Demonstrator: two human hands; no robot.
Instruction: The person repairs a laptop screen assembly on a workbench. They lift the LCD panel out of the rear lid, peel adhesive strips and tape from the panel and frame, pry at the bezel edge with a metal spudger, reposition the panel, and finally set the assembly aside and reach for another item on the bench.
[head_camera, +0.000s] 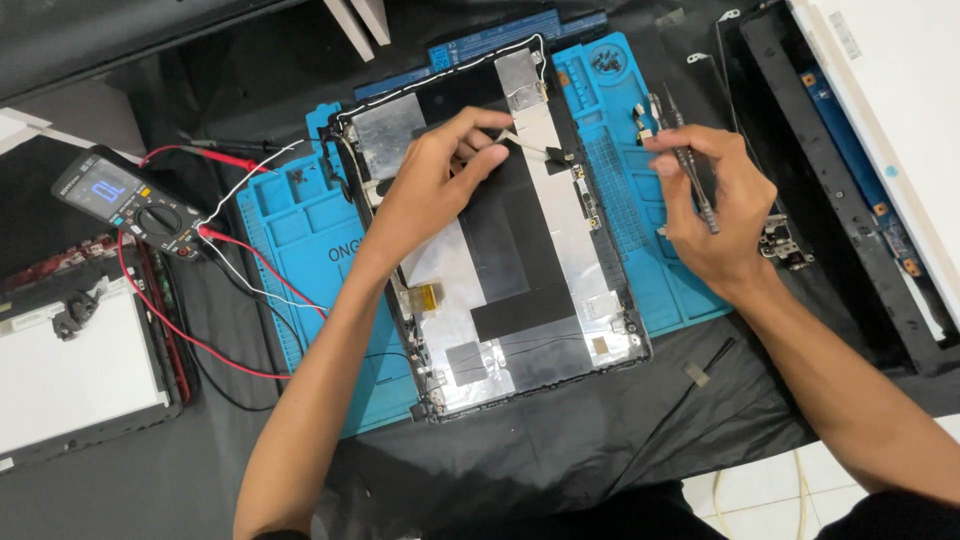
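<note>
A laptop lid back panel, lined with silver foil and black tape, lies on a blue repair mat. My left hand rests on the panel's upper part, fingers pinching a thin flat cable that runs toward a small connector. My right hand hovers over the mat's right side, holding dark tweezers pointed away from me. A gold ribbon connector shows on the panel beside my left forearm.
A multimeter with red and black leads sits at the left. A white laptop part lies at the lower left. A black bezel frame and a white lid are at the right. Screws sit in a mat tray.
</note>
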